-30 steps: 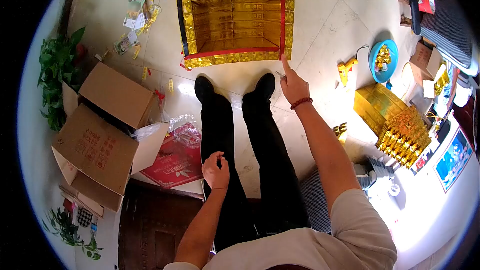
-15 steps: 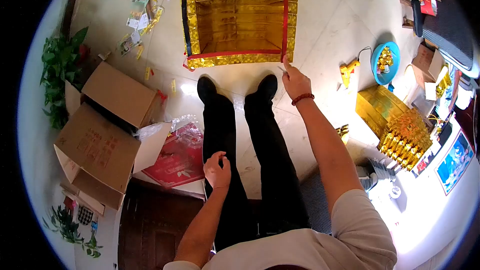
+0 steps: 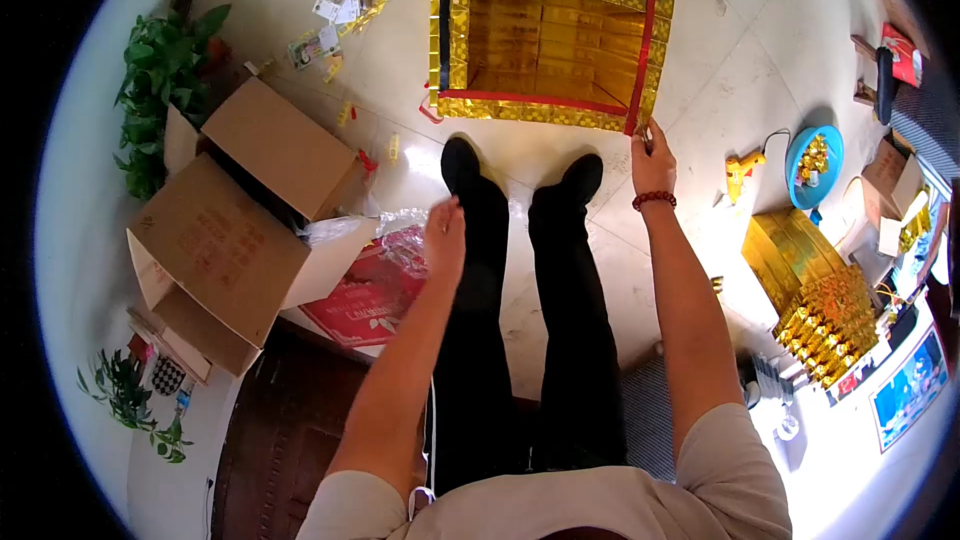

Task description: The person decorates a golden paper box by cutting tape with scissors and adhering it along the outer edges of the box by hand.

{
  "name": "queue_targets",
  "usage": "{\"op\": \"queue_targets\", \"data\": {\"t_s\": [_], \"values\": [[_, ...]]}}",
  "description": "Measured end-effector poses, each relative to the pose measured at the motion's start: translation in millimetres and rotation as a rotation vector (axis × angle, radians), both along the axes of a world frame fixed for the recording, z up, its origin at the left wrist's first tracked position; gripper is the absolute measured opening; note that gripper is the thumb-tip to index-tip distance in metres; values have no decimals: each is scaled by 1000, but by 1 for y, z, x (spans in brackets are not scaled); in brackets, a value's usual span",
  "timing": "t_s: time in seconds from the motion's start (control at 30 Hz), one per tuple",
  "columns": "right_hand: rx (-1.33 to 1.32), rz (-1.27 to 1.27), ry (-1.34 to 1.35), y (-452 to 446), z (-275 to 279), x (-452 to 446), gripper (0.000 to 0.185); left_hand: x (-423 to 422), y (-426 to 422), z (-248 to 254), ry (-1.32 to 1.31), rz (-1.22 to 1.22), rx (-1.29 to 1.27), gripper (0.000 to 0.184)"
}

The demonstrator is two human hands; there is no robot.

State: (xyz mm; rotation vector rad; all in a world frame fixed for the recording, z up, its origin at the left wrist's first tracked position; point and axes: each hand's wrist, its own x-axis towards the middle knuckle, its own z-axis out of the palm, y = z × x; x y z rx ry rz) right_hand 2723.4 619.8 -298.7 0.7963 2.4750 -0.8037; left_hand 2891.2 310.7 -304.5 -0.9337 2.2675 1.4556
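Note:
A gold foil box [image 3: 555, 112] with an open top shows its shiny inside; its rim carries black tape on two sides and red tape on the other two. My right hand [image 3: 653, 162], wearing a red bead bracelet, is closed on the box's near right corner. Over my left thigh, apart from the box, hangs my left hand [image 3: 445, 238], slightly blurred, with its fingers loosely bent and nothing visible in it. A loose red strip [image 3: 429, 112] sticks out by the near left corner.
Cardboard boxes [image 3: 220, 230], a red package [image 3: 365, 298] and a plant [image 3: 160, 90] stand left. Paper slips [image 3: 340, 0] lie at the far left. Right are a yellow glue gun [image 3: 738, 175], a blue basin [image 3: 814, 165] and a gold box [image 3: 790, 245] beside stacked gold pieces [image 3: 825, 335].
My right hand has gone from a pointing finger at the corner to a grip on it. The gold box sits more tilted in view. My left hand has moved up and forward.

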Motion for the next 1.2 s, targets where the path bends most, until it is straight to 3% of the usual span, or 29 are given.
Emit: {"op": "queue_targets", "data": {"t_s": [0.1,0.17,0.3,0.37,0.43,0.5,0.57,0.93,1.2], "values": [[-22,-12,-41,0,2,0,43,-50,-20,-37,-31,20,73,28],[-16,-2,14,7,-5,4,40,-80,-25,-48,147,272,282,31],[-30,-78,56,0,-4,1,39,-149,-9,-14,-52,456,224,46],[-71,-123,44,-1,-8,0,39,-162,-7,-5,-123,422,252,51],[-8,-118,106,-3,-11,1,37,-163,-12,-15,-91,382,445,54],[60,-97,53,-5,-9,1,37,-162,-14,-23,-147,363,376,51],[112,-62,214,-7,-14,5,38,-159,-13,-24,-111,405,371,48],[56,-113,221,-4,-12,-2,37,-167,-17,-11,-152,359,296,37],[116,-196,15,-16,-12,-22,49,-158,-23,-28,-135,359,284,39]]}}
